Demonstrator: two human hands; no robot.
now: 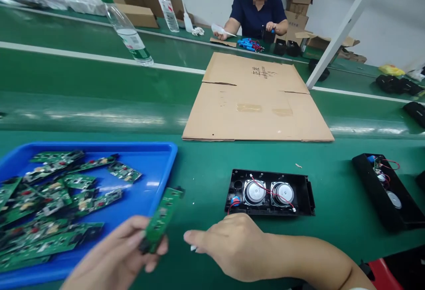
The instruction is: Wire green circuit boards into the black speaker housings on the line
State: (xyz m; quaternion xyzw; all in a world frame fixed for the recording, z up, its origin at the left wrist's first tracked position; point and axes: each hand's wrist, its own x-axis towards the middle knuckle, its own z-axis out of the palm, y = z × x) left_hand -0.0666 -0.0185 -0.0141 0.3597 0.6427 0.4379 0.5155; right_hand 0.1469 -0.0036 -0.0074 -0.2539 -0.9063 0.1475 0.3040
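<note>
My left hand (129, 248) pinches a narrow green circuit board (162, 219), tilted up beside the right rim of a blue tray (172, 166). My right hand (237, 245) is closed, with a small white plug (193, 248) showing at its fingertips. Just beyond that hand lies an open black speaker housing (302, 188). Two round silver speakers (255, 191) sit inside it with red and black wires, and a blue cylindrical part (235, 201) is at its left end. Other circuit boards (76, 181) lie piled in the tray.
A flattened cardboard box (255, 121) lies beyond the housing. Another wired black housing (385, 192) is at the right. A water bottle (133, 42) stands at the back left. Across the bench, a person (259, 11) handles a black part near blue cylinders (249, 44). A white post (345, 29) rises at right.
</note>
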